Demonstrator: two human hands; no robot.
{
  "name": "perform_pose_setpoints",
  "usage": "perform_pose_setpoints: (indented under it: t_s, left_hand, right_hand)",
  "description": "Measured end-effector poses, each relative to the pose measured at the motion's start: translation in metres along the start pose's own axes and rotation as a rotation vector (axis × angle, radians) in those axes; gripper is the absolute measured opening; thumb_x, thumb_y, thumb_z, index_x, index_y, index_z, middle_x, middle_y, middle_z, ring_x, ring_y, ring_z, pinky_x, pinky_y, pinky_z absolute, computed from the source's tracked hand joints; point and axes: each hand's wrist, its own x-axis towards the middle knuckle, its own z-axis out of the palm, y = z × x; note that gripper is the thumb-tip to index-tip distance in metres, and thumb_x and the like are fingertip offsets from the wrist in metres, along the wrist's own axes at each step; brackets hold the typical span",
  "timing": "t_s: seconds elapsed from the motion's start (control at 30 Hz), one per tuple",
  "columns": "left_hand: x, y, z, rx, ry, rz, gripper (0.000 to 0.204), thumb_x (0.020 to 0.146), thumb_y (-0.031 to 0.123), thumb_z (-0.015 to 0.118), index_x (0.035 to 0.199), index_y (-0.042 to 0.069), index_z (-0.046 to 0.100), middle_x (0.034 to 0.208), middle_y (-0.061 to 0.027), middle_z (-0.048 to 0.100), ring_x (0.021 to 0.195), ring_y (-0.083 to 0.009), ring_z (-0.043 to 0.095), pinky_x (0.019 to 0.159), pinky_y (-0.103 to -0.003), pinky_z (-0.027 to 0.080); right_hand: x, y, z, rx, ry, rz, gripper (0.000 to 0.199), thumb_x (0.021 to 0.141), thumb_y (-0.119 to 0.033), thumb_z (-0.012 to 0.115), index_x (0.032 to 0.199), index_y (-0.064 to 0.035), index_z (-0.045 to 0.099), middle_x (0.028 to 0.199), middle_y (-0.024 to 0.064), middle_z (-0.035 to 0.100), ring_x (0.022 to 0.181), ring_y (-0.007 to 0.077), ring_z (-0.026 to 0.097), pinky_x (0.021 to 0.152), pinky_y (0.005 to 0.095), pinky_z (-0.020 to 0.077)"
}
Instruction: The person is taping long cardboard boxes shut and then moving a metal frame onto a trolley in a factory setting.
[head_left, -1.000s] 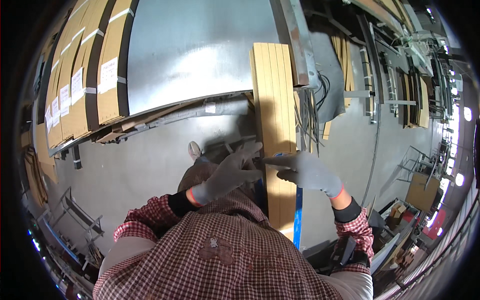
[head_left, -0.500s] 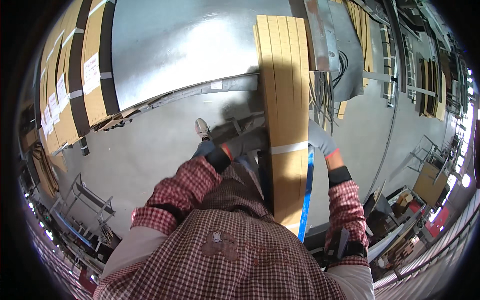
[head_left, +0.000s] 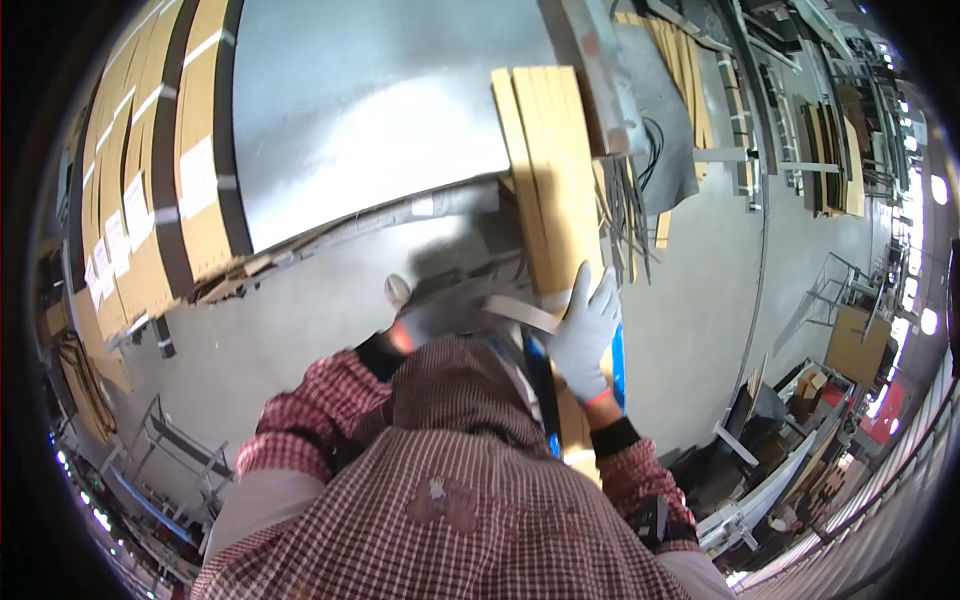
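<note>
On the board stack, right hand flat

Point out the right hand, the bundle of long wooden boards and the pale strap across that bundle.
right hand (head_left: 585,335): head view, back of the grey-gloved palm.
bundle of long wooden boards (head_left: 550,170): head view, bare top face, upper half.
pale strap (head_left: 520,312): head view, stretch left of the glove.

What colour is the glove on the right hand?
Light grey, with an orange-red cuff edge at the wrist. The right hand rests flat on the wooden planks; head view.
</note>
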Motion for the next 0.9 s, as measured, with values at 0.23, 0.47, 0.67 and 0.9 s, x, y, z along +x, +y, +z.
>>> perform_pose_setpoints:
  t_s: [0.23,0.47,0.67,0.9]
  left_hand:
    - [0.082,0.023,0.086,0.809,0.127,0.148,0.018,0.076,0.02,0.065,0.09,0.008,0.065,0.077,-0.0134,0.066,0.068,-0.0288,0.066,0.06,-0.038,0.051]
    - [0.081,0.013,0.098,0.925,0.256,0.09,0.055,0.078,0.034,0.064,0.124,0.006,0.052,0.064,-0.0126,0.063,0.055,-0.0296,0.061,0.05,-0.041,0.048]
    - [0.079,0.025,0.11,1.027,0.124,0.013,0.042,0.083,0.031,0.059,0.118,0.009,0.058,0.067,-0.0139,0.064,0.061,-0.0301,0.064,0.058,-0.044,0.05]
    - [0.094,0.037,0.068,1.115,0.045,0.086,0.03,0.08,0.032,0.059,0.105,0.014,0.063,0.07,-0.0084,0.065,0.062,-0.0287,0.064,0.055,-0.047,0.048]
  right_hand:
    - [0.025,0.029,-0.108,0.873,-0.039,0.225,0.036,0.082,-0.007,0.063,0.115,0.0015,0.05,0.102,0.0129,0.06,0.092,0.0228,0.061,0.086,0.037,0.0492]
    - [0.093,0.062,-0.092,0.191,-0.669,-0.368,0.011,0.085,-0.016,0.056,0.093,-0.0088,0.055,0.081,0.0147,0.065,0.072,0.0337,0.065,0.062,0.0449,0.049]
    - [0.124,0.141,0.01,-0.14,-0.822,-0.509,0.012,0.081,-0.021,0.058,0.083,-0.0103,0.063,0.081,0.0127,0.068,0.079,0.0332,0.066,0.065,0.0444,0.0507]
    - [0.122,0.13,0.041,-0.536,-0.631,-0.641,0.015,0.077,-0.018,0.061,0.08,-0.0073,0.071,0.08,0.0138,0.07,0.076,0.0311,0.069,0.061,0.0423,0.0521]
